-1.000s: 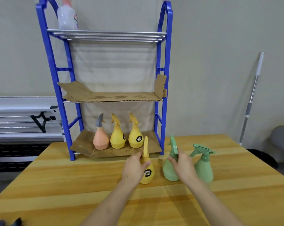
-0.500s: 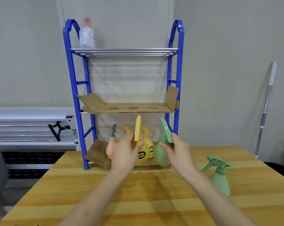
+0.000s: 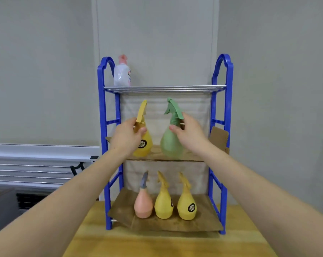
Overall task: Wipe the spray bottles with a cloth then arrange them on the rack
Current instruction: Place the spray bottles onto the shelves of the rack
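Your left hand (image 3: 128, 135) grips the neck of the yellow spray bottle (image 3: 143, 142) and your right hand (image 3: 189, 133) grips the green spray bottle (image 3: 171, 143). A moment ago both were low over the table; now they're at the blue rack's (image 3: 219, 164) middle shelf, bases at the cardboard liner (image 3: 219, 139), so placing looks close. Below stand a pink bottle (image 3: 143, 206) and two yellow bottles (image 3: 186, 206); a white pump bottle (image 3: 122, 75) sits on top. The top shelf's bars (image 3: 164, 88) run close above the triggers.

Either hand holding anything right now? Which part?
Left hand grips the yellow spray bottle at its neck; right hand grips the green spray bottle at its neck, below the trigger head.
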### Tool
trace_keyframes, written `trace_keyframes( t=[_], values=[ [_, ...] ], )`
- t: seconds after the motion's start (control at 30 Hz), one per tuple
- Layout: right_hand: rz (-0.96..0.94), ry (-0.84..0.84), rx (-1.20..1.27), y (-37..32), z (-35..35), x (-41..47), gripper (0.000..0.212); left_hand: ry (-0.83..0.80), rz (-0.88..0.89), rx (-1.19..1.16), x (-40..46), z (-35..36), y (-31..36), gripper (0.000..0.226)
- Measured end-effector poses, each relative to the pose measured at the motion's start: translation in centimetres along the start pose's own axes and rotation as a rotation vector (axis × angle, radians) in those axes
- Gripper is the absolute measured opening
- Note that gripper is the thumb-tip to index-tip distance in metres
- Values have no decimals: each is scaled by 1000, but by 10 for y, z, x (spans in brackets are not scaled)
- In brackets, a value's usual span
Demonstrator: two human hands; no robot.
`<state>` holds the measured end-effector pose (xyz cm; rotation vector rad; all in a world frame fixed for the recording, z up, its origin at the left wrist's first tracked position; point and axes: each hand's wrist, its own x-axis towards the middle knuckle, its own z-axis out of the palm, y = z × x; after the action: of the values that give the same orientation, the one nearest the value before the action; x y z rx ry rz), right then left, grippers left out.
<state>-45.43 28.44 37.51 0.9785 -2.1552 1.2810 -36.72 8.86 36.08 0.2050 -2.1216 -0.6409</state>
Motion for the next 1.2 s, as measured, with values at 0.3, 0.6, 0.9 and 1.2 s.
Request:
trace_keyframes(
  t=[0.3,0.6,0.9,1.2],
  values=[
    [150,-94,-9,57,79,80,36,-87,-172,64,65,53,-55,27],
    [121,-25,60,90,105,85,51,-133,-209,57,83,78,-87,32],
    [163,-129,-106,63,86,59,63,-305,-213,315,72,56,-51,25],
    [28,-62,-199,68,-5,-76,28,-142,31,38,-46,82,2,40]
  ],
)
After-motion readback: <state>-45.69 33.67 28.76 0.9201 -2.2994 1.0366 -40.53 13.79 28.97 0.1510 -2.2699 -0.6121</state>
